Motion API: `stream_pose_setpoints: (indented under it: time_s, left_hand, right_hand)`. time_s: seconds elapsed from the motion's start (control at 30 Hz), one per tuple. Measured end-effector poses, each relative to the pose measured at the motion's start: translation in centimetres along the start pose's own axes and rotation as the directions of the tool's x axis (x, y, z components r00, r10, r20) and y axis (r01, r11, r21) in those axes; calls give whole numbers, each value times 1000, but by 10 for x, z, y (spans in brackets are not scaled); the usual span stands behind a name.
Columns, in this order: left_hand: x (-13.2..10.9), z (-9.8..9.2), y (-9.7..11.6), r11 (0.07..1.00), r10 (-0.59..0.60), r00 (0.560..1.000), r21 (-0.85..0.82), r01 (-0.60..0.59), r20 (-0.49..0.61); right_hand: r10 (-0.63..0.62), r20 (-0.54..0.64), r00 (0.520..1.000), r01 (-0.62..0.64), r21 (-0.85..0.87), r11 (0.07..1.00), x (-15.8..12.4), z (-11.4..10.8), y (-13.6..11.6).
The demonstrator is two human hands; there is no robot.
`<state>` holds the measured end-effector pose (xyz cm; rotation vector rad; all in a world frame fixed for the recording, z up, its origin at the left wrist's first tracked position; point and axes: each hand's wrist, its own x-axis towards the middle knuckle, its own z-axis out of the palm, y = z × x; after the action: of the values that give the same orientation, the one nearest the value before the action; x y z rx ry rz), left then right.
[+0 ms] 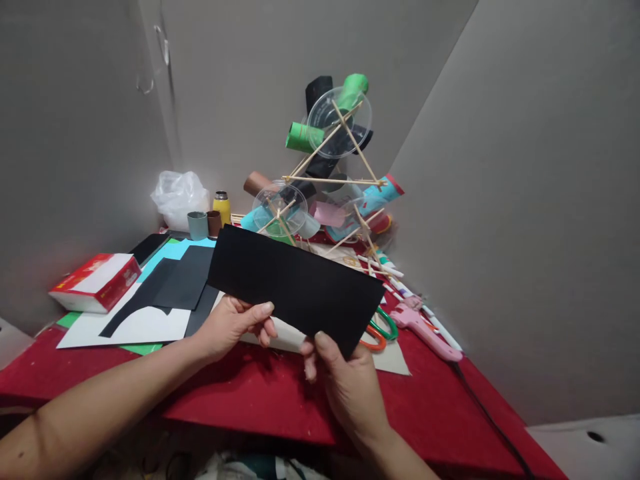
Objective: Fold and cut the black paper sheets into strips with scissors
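A black rectangle of paper (295, 280) is held up in front of me, tilted down to the right. My left hand (235, 323) pinches its lower edge left of the middle, thumb on the near face. Near the lower right corner, my right hand (340, 373) grips the same sheet, thumb in front and fingers behind. Behind it stands a craft structure of wooden sticks (335, 179), clear plastic lids (367, 123) and coloured tubes (305, 137). Scissors with green and orange handles (375, 338) lie partly hidden behind the sheet.
Black, blue and white paper sheets (150, 327) lie on the red-covered table (240, 407), beside a red-and-white box (95, 283). A pink glue gun (425, 330) with a cord lies right. A yellow bottle (221, 208), short tubes (198, 227) and a plastic bag (180, 198) stand behind.
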<state>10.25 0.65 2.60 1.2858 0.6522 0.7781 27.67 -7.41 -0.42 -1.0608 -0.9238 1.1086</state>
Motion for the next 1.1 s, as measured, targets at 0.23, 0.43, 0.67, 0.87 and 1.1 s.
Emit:
stream_pose_setpoints:
  time_s: [0.23, 0.43, 0.67, 0.87, 1.1]
  left_hand:
    - [-6, 7, -3, 998, -54, 997, -13, 54, 49]
    - [-6, 2, -2, 999, -27, 998, 20, 28, -52]
    - [10, -28, 11, 975, 210, 928, -4, -222, -308]
    - [21, -55, 28, 924, 215, 870, -195, -328, -443]
    - [9, -22, 16, 980, -126, 972, -129, 153, 197]
  right_hand:
    - [111, 44, 993, -104, -139, 985, -3, 34, -5]
    - [133, 2, 991, -133, -79, 988, -6, 29, -3]
    - [116, -214, 970, -105, 65, 992, -12, -10, -8]
    - [150, -60, 987, -152, -38, 988, -13, -59, -23]
    - [370, 282, 885, -269, -339, 901, -5, -59, -8]
